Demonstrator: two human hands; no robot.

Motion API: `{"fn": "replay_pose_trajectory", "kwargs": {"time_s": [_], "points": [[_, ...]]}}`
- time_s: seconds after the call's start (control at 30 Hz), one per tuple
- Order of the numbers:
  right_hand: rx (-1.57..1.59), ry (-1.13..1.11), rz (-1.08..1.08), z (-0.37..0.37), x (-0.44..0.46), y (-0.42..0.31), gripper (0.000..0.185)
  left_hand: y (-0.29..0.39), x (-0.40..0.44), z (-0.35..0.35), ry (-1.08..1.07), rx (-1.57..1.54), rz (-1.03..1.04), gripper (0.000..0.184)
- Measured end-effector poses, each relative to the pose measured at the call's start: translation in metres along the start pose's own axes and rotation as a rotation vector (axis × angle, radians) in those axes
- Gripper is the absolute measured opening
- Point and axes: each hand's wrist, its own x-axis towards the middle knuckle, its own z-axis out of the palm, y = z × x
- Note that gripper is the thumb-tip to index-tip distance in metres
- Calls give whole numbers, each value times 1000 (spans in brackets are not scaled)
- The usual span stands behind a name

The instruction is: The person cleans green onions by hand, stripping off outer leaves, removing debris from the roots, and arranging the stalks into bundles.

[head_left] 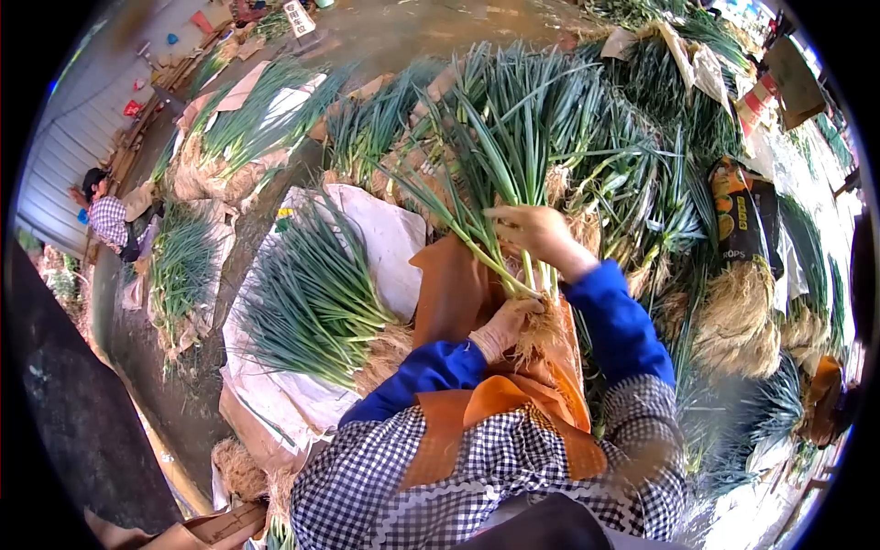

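Note:
A bunch of green onions (522,156) stands upright in front of me, leaves pointing away and roots toward my lap. My left hand (507,328), in a pale glove, is closed around the white root end. Stringy roots (543,330) hang out beside its fingers. Higher up, my right hand (539,234) lies across the stalks with its fingers curled around some of them; the fingertips are partly hidden. One stalk leans out to the left of the bunch. An orange-brown apron (449,289) covers my lap under both hands.
At left, a pile of green onions (316,293) lies on a white sheet (390,220). More green onions (632,174) are heaped ahead and right, near a black printed bag (741,215). Another person (110,215) sits at far left. A white sign (299,18) stands at the back.

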Motion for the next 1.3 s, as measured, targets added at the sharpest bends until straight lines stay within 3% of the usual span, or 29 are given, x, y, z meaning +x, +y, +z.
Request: {"fn": "replay_pose_trajectory", "kwargs": {"time_s": [0.07,0.1,0.17,0.23,0.27,0.33,0.37,0.43,0.5,0.53,0.57,0.6,0.63,0.67,0.7,0.77,0.8,0.87,0.9,0.93,0.97,1.0,1.07,1.17,1.23,1.27,1.3], "points": [[-121,-97,-192,51,57,13,32,-16,14,-12,-6,18,92,14],[-134,-266,-337,60,77,18,32,-20,15,-11,-39,-46,109,16],[-420,-629,-170,101,116,20,31,-13,1,2,14,-22,216,21],[-479,-675,-312,116,130,27,30,-9,0,-2,20,83,224,25],[-444,-657,-302,113,132,27,28,-10,1,-3,41,162,225,27],[-410,-644,-287,105,140,27,27,-13,7,-6,40,-10,116,28],[-430,-499,-163,99,147,25,25,-7,1,1,37,-21,122,25],[-529,-316,-99,37,145,-4,24,-7,3,2,25,-34,120,23],[-437,-152,-82,-5,144,7,22,-19,20,-17,-22,-48,51,20],[-269,-24,-2,-8,142,49,20,-25,28,-29,-26,-49,42,20],[203,254,-22,-42,115,44,15,-31,36,-41,18,-11,36,20],[428,283,200,-71,96,53,15,-35,41,-46,60,27,26,20],[478,304,305,-106,66,52,16,-23,23,-31,76,-11,-16,19],[515,360,391,-129,32,56,16,-15,14,-30,-137,-53,36,21],[616,409,366,-131,-3,89,15,-2,1,-25,-101,-18,67,22],[-330,174,496,-109,-89,158,37,21,-15,-24,-164,136,168,23],[-296,12,819,-103,-99,115,42,32,-19,-25,-197,365,313,23],[672,177,670,-76,-122,64,33,63,-35,-13,-195,749,652,24],[602,29,548,-59,-123,52,46,83,-36,-14,-337,279,376,24],[480,-73,412,-49,-114,28,41,107,-63,14,-363,104,321,24],[684,-45,405,-34,-107,10,37,132,-90,42,-383,-77,265,24],[612,-28,443,-5,-104,18,33,156,-117,70,-397,-253,210,25],[275,17,285,27,-100,37,38,194,-143,59,-332,-82,358,33],[258,-32,391,47,-99,58,36,253,-203,54,-332,3,459,50],[272,-33,403,50,-101,71,36,283,-248,50,-135,196,629,55],[323,-9,433,58,-105,79,37,292,-270,55,-36,147,646,55],[346,-17,441,52,-105,77,37,298,-289,60,-62,272,746,53]]}}
